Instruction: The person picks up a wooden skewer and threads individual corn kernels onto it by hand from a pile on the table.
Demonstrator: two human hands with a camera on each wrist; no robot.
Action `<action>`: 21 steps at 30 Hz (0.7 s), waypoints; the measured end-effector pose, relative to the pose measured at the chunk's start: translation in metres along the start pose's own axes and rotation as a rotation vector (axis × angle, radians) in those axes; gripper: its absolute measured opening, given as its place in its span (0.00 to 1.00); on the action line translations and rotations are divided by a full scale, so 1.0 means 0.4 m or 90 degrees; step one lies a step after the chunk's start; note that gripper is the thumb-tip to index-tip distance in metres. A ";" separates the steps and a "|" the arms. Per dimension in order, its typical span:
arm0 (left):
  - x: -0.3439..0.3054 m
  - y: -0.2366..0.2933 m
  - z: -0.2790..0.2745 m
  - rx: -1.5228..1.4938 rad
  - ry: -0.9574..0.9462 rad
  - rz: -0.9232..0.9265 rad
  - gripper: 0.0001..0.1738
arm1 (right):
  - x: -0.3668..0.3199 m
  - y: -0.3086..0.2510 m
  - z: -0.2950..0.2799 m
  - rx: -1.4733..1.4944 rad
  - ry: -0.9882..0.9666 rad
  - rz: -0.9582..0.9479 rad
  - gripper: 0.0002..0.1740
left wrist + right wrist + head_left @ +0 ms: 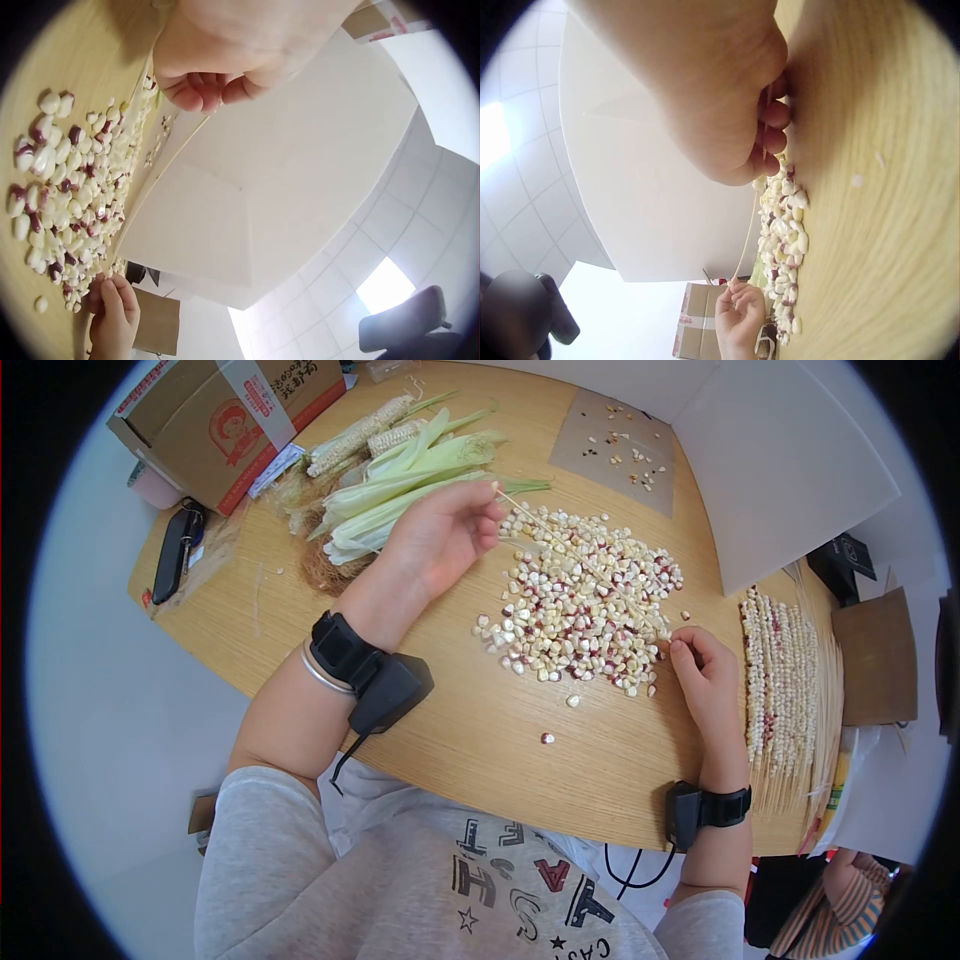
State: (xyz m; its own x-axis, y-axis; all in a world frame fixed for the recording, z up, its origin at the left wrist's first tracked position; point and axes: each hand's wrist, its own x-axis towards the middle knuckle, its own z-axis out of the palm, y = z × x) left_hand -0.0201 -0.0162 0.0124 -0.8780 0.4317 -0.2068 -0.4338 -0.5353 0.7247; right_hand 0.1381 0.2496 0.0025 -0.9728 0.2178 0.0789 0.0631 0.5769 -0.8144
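Closest to the person, the front edge of the round wooden worktop (480, 730) runs just under both wrists. A bare strip lies between this edge and the corn, with only two stray kernels (547, 738) on it. I think this strip is the best free room for moving. The right hand (705, 670) rests at the near right edge of the pile of loose kernels (585, 610), its fingers curled and pinching the lower end of a thin wooden skewer (580, 565). The skewer crosses above the pile up to the left hand (445, 530), which is closed around its far end. It looks very light and a little springy, so it may bend or snap if pushed hard. A hold near the tip should give more control. The kernels are small and smooth, so they probably roll and slip easily and need a fingertip pinch. To the right, rows of already threaded skewers (775, 680) lie close, so there is little room on that side. Farther away are the green corn husks (410, 480), the stripped cobs (360, 438), a cardboard box (215, 420) and a white board (790, 460) that closes the back.
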 end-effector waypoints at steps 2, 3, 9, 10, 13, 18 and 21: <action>0.000 0.000 -0.001 0.007 -0.003 0.003 0.10 | 0.000 0.001 -0.001 -0.010 -0.003 0.001 0.05; 0.001 0.000 -0.001 0.013 -0.007 0.006 0.09 | 0.000 0.002 -0.002 -0.012 -0.004 0.001 0.05; -0.003 0.000 0.001 0.012 -0.027 0.005 0.09 | -0.002 -0.004 -0.002 -0.027 -0.008 -0.001 0.05; -0.005 0.001 0.003 0.012 -0.027 0.005 0.09 | -0.003 -0.007 -0.002 -0.019 -0.010 0.000 0.06; -0.011 0.007 0.011 0.015 -0.011 0.009 0.10 | -0.001 0.013 0.006 0.023 0.001 -0.014 0.06; -0.009 0.003 0.012 -0.008 0.002 -0.010 0.09 | -0.001 0.000 0.003 0.002 -0.001 -0.025 0.06; -0.008 0.003 0.012 -0.020 -0.009 -0.009 0.09 | -0.001 0.000 0.002 -0.006 -0.003 -0.026 0.06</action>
State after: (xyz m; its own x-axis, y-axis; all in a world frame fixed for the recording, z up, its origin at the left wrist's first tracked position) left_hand -0.0168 -0.0150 0.0172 -0.8688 0.4496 -0.2076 -0.4528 -0.5515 0.7006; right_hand 0.1383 0.2489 0.0020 -0.9756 0.1904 0.1096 0.0254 0.5933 -0.8046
